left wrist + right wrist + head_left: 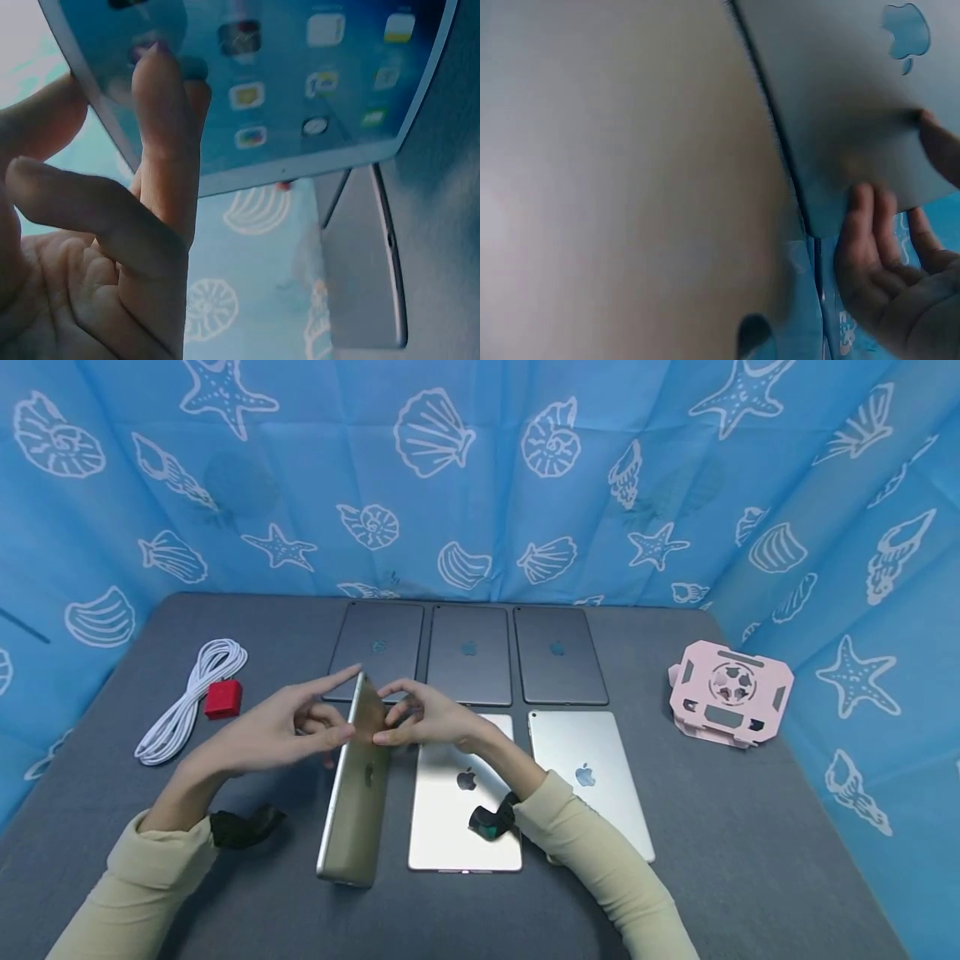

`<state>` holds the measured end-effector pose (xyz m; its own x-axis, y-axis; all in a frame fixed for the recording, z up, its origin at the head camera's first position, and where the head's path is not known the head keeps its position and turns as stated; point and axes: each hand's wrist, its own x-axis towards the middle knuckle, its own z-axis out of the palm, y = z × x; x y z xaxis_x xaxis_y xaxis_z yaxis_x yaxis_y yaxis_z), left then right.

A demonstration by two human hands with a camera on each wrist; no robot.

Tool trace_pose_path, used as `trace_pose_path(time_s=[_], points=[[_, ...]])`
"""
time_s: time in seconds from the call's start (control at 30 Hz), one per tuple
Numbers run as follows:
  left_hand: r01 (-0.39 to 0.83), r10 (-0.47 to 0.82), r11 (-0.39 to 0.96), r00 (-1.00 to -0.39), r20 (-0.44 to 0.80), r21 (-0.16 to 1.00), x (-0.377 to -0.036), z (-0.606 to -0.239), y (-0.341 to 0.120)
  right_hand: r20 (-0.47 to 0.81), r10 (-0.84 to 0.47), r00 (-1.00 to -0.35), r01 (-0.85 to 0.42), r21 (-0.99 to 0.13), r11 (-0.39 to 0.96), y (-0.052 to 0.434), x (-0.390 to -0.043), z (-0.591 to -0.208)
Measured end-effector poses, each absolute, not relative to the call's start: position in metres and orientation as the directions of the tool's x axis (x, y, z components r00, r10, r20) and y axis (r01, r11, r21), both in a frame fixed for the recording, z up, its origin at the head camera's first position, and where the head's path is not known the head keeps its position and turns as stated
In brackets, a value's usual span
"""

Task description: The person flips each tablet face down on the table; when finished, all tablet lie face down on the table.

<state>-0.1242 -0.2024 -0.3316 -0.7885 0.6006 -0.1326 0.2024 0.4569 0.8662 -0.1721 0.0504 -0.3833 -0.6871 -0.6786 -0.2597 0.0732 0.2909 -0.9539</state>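
Note:
Between the two hands a tablet (358, 810) is held on edge, its back with the apple mark turned right. App icons glow on its screen (285, 97) in the left wrist view. My left hand (281, 731) grips it from the left, near its far end, with fingers against the screen side. From the other side my right hand (427, 718) pinches the same end, thumb on the back (840, 142). Whether its lower edge touches the table cannot be seen. Under the right forearm lies a silver tablet (442, 818), back up.
Another silver tablet (585, 772) lies further right. Three dark tablets (468, 672) lie face down in a row behind. A coiled white cable (180, 710) and a red charger block (222, 699) are at left; a pink cut-out stand (731, 693) at right. A blue shell-print curtain (487, 468) encloses the table.

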Motion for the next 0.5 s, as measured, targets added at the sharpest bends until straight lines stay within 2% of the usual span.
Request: trace_pose_path(time_s=[0.2,0.37,0.5], points=[[0.113,0.630,0.395,-0.756,-0.179,0.912,-0.123,-0.328,-0.218,-0.299,-0.654,-0.695,-0.043,-0.891,0.452,0.045,-0.167,-0.384],[0.063,0.621,0.395,-0.753,-0.216,0.917,-0.124,-0.328,-0.233,-0.246,-0.650,-0.719,-0.229,-0.800,0.555,0.037,-0.160,-0.383],[0.053,0.625,0.382,-0.750,-0.216,0.923,-0.125,-0.333,-0.243,-0.233,-0.638,-0.734,-0.307,-0.724,0.618,0.032,-0.156,-0.383]])
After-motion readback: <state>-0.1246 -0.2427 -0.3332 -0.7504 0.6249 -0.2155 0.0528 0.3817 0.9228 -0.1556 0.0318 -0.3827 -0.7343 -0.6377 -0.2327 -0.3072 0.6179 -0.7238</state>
